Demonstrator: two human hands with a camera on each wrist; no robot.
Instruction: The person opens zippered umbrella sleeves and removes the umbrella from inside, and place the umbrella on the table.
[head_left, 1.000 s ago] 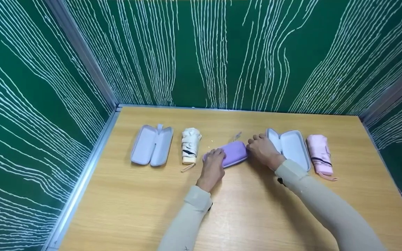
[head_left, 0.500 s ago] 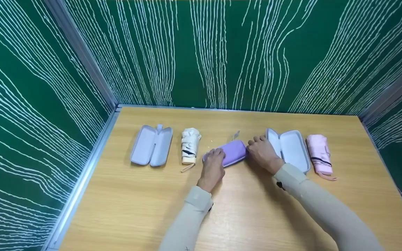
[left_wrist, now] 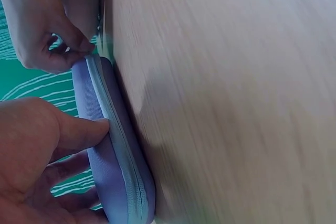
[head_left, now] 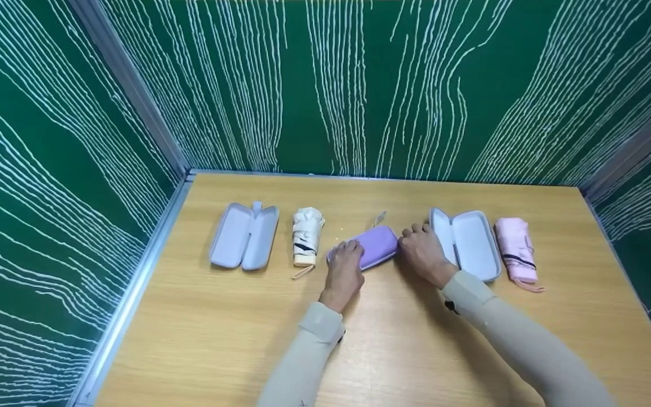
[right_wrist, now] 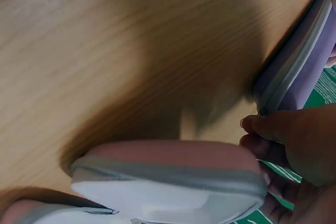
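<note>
A purple zip case (head_left: pixel 378 247) lies closed on the table, a grey zipper band (left_wrist: pixel 118 135) running along its side. My left hand (head_left: pixel 345 271) grips its left end; in the left wrist view the thumb lies against the zipper band and the other fingers are behind the case. At the right end, my right hand (head_left: pixel 426 251) pinches the zipper's end between thumb and fingers. The right wrist view also shows those fingertips (right_wrist: pixel 252 124) meeting at the case's corner. Whatever small pull is between them is hidden. A loop tab (head_left: pixel 380 218) sticks out behind the case.
An open pale case (head_left: pixel 475 243) stands just right of my right hand, with a folded pink umbrella (head_left: pixel 515 249) beyond it. Leftward lie a folded cream umbrella (head_left: pixel 307 234) and another open case (head_left: pixel 238 237). Green walls enclose the wooden table (head_left: pixel 218 339).
Almost nothing differs. Both hands keep their places on the purple case, whose right end has shifted very slightly left with the right hand.
</note>
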